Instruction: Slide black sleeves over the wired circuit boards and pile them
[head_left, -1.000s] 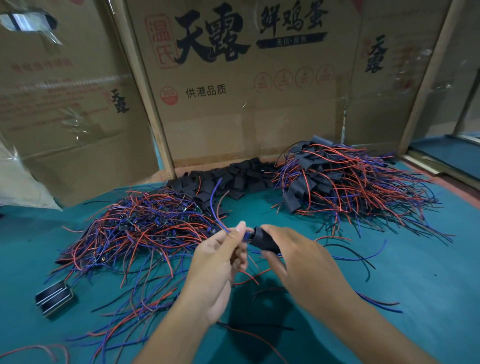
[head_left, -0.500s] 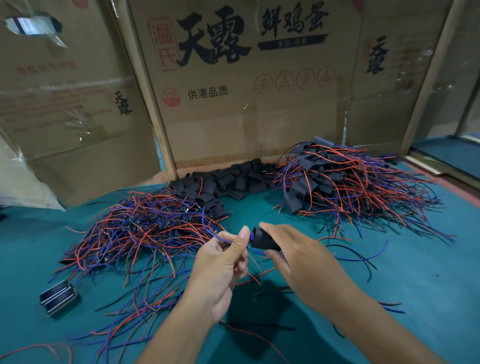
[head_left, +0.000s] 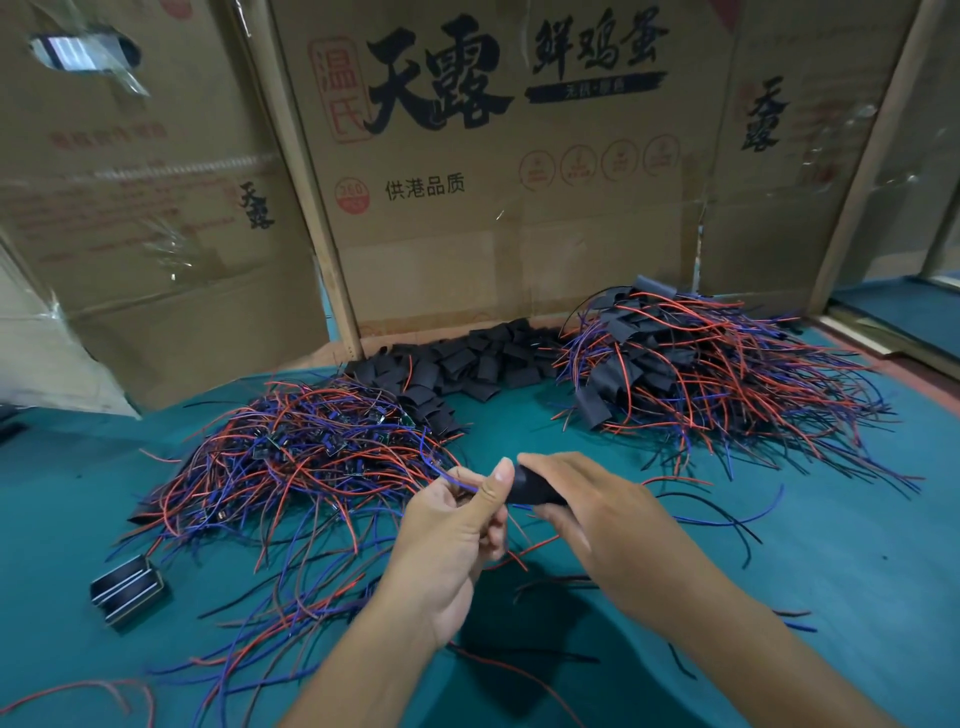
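Above the teal table my right hand (head_left: 597, 514) grips a black sleeve (head_left: 530, 491) between thumb and fingers. My left hand (head_left: 457, 525) pinches the blue and red wires (head_left: 447, 473) that run into the sleeve's left end; the board itself is hidden. A heap of bare wired circuit boards (head_left: 306, 457) lies to the left. Loose empty black sleeves (head_left: 467, 364) are piled at the back centre. Sleeved boards with wires form a pile (head_left: 691, 384) at the right.
Cardboard boxes (head_left: 493, 182) stand as a wall along the table's back edge. A small black and metal block (head_left: 127, 587) lies at the front left. Stray wires (head_left: 727, 519) trail across the teal surface (head_left: 857, 571) around my arms.
The blue wire that stood up above my left hand has been drawn down and into my fingers. Both hands stay together at the same spot.
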